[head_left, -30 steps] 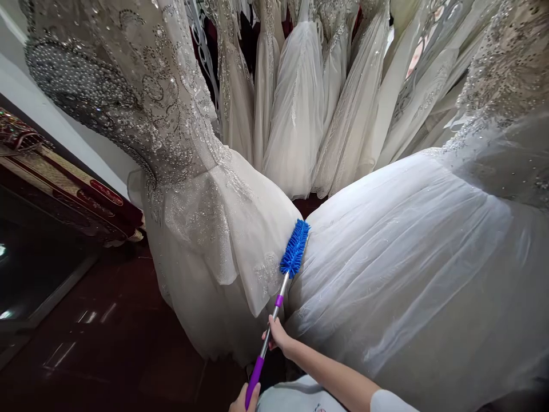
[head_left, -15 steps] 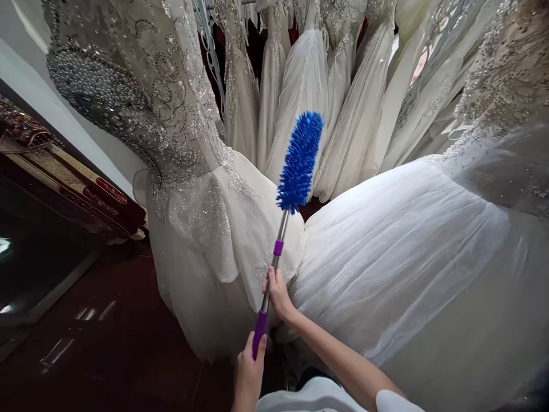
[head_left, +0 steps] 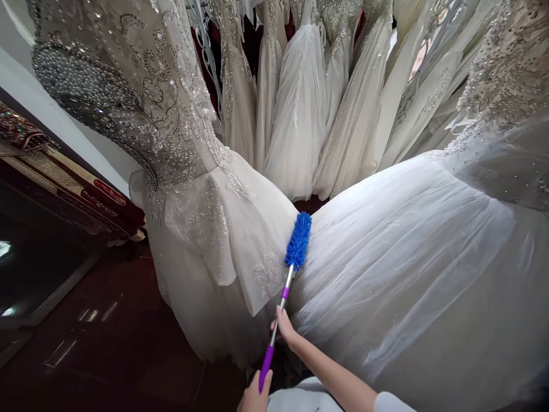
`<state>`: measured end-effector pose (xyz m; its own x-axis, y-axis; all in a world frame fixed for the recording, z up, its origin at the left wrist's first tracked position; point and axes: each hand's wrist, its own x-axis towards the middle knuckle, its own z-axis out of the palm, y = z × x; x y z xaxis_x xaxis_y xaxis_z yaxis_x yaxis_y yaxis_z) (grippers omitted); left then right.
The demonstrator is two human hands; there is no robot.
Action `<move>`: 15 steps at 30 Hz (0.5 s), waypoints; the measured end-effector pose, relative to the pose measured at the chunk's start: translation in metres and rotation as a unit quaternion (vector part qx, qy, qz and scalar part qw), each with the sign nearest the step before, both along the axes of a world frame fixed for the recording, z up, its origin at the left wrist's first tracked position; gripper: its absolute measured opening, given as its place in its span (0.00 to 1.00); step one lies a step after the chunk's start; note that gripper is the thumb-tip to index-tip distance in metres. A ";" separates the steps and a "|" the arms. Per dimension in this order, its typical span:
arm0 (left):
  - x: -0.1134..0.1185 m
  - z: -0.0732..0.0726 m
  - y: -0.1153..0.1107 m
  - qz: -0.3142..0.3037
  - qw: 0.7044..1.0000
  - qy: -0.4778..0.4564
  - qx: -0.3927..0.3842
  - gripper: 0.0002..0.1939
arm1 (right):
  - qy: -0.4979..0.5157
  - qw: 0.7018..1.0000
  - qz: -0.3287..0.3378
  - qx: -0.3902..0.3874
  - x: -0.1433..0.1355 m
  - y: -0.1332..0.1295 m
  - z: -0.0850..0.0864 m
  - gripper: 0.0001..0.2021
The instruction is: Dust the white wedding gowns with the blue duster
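Observation:
A duster with a fluffy blue head [head_left: 298, 240], a metal pole and a purple handle is held at a slant, head pointing up and away. My left hand [head_left: 256, 393] is closed round the purple handle at the bottom edge. Higher up, my right hand [head_left: 283, 324] grips the metal pole below a small purple collar. The blue head is between a beaded white dress [head_left: 193, 229] on the left and a full-skirted white dress [head_left: 407, 229] on the right; whether it touches either one I cannot tell.
More pale gowns [head_left: 300, 109] hang from a rack at the back. A red and gold patterned item [head_left: 94, 194] lies along the left side above a dark glossy panel. The dark red floor [head_left: 128, 332] reflects light at lower left.
The duster and both my hands have moved down and toward me. Its blue head has dropped from in front of the hanging gowns to between the two near dresses.

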<state>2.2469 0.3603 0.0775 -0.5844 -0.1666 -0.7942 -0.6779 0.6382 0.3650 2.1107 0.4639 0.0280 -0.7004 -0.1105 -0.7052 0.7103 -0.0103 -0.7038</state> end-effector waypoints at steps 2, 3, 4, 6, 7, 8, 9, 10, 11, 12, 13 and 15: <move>0.007 -0.015 0.014 -0.006 0.999 0.009 0.041 0.26 | -0.038 0.999 0.002 0.030 0.010 0.016 -0.013 0.17; 0.009 -0.020 0.019 -0.006 0.998 0.019 0.059 0.25 | -0.046 0.998 -0.001 0.041 0.013 0.021 -0.016 0.16; 0.010 -0.023 0.022 -0.002 0.997 0.026 0.073 0.25 | -0.044 0.998 -0.008 0.049 0.015 0.023 -0.017 0.16; 0.010 -0.021 0.022 0.016 0.996 0.018 0.088 0.25 | -0.017 0.998 -0.029 0.057 0.016 0.021 -0.012 0.16; 0.010 -0.018 0.019 0.029 0.996 0.012 0.085 0.26 | 0.004 0.998 -0.039 0.056 0.015 0.018 -0.005 0.17; 0.010 -0.013 0.016 0.042 0.996 0.009 0.075 0.26 | 0.028 0.997 -0.048 0.051 0.014 0.013 0.005 0.18; 0.010 -0.008 0.012 0.054 0.997 0.014 0.059 0.27 | 0.053 0.996 -0.056 0.044 0.013 0.009 0.017 0.20; 0.011 -0.002 0.010 0.065 0.997 0.025 0.039 0.28 | 0.077 0.995 -0.061 0.035 0.011 0.004 0.032 0.21; 0.012 0.003 0.008 0.075 0.996 0.043 0.018 0.30 | 0.104 0.992 -0.064 0.023 0.010 0.000 0.048 0.22; 0.013 0.008 0.007 0.086 0.994 0.066 0.003 0.31 | 0.132 0.989 -0.064 0.006 0.008 -0.005 0.064 0.23; 0.014 0.012 0.007 0.098 0.991 0.090 -0.003 0.33 | 0.162 0.985 -0.060 -0.018 0.006 -0.009 0.081 0.23; 0.015 0.018 0.009 0.128 0.982 0.138 -0.001 0.34 | 0.212 0.973 -0.042 -0.078 0.000 -0.017 0.106 0.22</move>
